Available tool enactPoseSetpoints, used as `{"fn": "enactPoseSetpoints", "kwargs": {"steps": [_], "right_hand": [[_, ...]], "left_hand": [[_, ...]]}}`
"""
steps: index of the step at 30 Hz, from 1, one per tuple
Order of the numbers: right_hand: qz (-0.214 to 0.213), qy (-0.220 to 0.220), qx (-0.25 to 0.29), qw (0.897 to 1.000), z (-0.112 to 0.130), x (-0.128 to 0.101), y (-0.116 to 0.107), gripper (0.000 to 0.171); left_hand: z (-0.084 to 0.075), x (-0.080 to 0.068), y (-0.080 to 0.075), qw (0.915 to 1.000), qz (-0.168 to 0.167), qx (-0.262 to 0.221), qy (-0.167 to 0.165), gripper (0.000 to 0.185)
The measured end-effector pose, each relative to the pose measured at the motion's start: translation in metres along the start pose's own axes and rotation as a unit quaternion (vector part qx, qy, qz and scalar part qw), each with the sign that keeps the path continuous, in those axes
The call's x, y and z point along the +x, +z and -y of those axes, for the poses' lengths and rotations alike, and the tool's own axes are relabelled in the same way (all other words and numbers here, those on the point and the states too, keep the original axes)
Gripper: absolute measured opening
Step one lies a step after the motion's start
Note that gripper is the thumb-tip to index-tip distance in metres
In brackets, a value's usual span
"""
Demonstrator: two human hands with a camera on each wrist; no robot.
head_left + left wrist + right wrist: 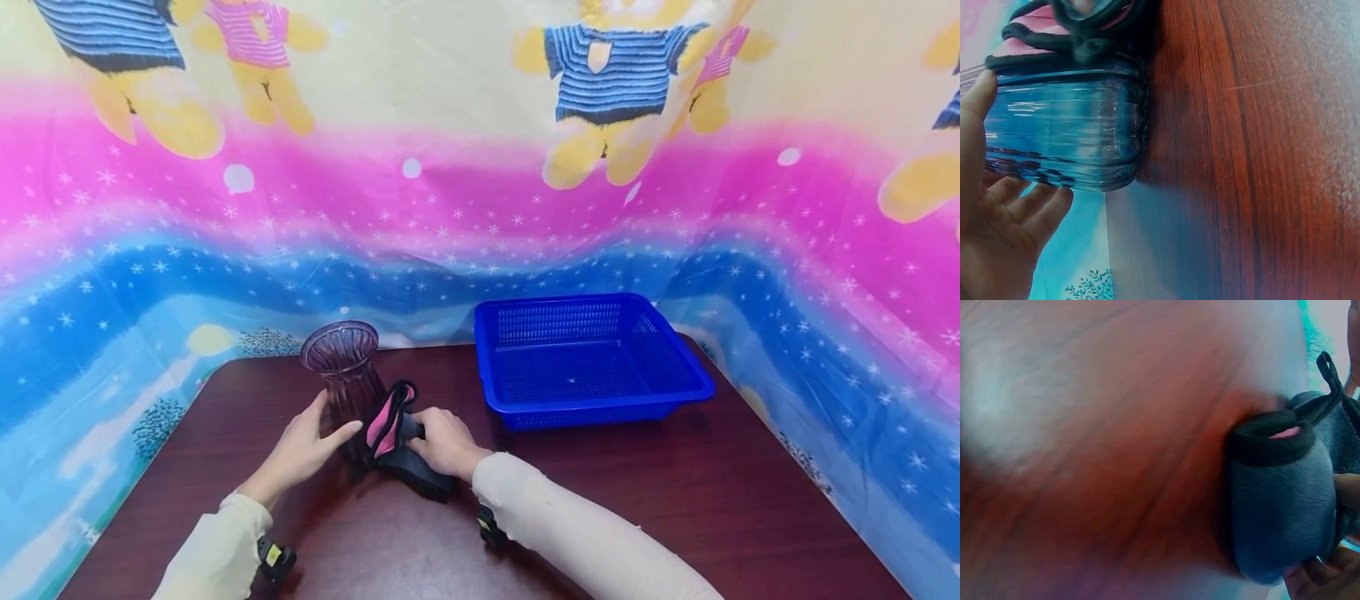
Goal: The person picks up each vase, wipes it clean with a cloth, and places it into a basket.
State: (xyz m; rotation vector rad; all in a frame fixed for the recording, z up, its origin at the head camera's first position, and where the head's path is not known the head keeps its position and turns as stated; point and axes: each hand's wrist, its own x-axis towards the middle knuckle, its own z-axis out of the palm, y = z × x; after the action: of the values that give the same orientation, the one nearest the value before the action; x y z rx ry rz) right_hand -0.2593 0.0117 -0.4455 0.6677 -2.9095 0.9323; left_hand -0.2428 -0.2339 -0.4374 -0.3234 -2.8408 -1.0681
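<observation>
A ribbed purple glass vase (pixel 343 367) stands upright on the dark wooden table (pixel 637 500), left of centre. My left hand (pixel 313 442) is beside its lower part with straight fingers, and the thumb (pixel 979 94) touches the glass (pixel 1066 137). A black slipper with pink lining (pixel 393 433) leans against the vase's right side. My right hand (pixel 441 440) grips the slipper from the right. In the right wrist view the slipper's dark plush body (pixel 1279 512) fills the right side, with fingertips (pixel 1316 581) curled under it.
A blue plastic mesh basket (pixel 600 400) sits at the back right of the table, with nothing seen inside. A colourful cloth with bears hangs behind and around the table. Bare table surface lies in front and to the right.
</observation>
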Motion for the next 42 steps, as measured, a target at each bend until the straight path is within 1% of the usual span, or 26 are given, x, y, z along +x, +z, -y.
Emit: {"fn": "enactPoseSetpoints", "kwargs": {"steps": [2, 5, 8, 13, 17, 22, 27, 30, 35, 42], "right_hand": [[0.002, 0.002, -0.011, 1.0, -0.001, -0.001, 0.001, 0.005], [-0.002, -0.004, -0.011, 1.0, -0.002, -0.002, 0.001, 0.004], [-0.009, -0.009, 0.007, 1.0, -0.002, 0.0, -0.001, 0.004], [-0.014, -0.012, 0.057, 0.998, 0.001, 0.003, -0.007, 0.004], [-0.022, -0.017, 0.088, 0.996, 0.007, 0.006, -0.016, 0.011], [-0.039, -0.03, 0.107, 0.993, 0.016, 0.011, -0.025, 0.019], [-0.053, -0.036, 0.127, 0.99, 0.027, 0.014, -0.036, 0.02], [-0.062, -0.044, 0.14, 0.987, 0.033, 0.015, -0.042, 0.021], [-0.072, -0.054, 0.141, 0.986, 0.04, 0.016, -0.047, 0.02], [-0.069, -0.055, 0.104, 0.991, 0.032, 0.015, -0.039, 0.02]], "left_hand": [[-0.001, 0.0, 0.0, 1.0, 0.005, -0.002, -0.005, 0.091], [-0.001, 0.0, 0.0, 0.9999, 0.008, 0.0, -0.007, 0.092], [-0.001, 0.0, 0.0, 1.0, 0.008, 0.001, -0.004, 0.092], [0.001, 0.002, 0.0, 0.9999, -0.002, 0.002, 0.01, 0.088], [0.002, 0.002, 0.0, 0.9997, -0.012, 0.002, 0.022, 0.085], [0.005, 0.003, 0.0, 0.9995, -0.015, -0.004, 0.027, 0.082], [0.005, 0.004, 0.001, 0.9992, -0.025, -0.003, 0.032, 0.073], [0.006, 0.004, 0.0, 0.9994, -0.019, -0.01, 0.029, 0.07], [0.007, 0.004, -0.001, 0.9994, -0.003, -0.026, 0.023, 0.072], [0.008, 0.005, -0.001, 0.9994, -0.016, -0.009, 0.03, 0.07]]}}
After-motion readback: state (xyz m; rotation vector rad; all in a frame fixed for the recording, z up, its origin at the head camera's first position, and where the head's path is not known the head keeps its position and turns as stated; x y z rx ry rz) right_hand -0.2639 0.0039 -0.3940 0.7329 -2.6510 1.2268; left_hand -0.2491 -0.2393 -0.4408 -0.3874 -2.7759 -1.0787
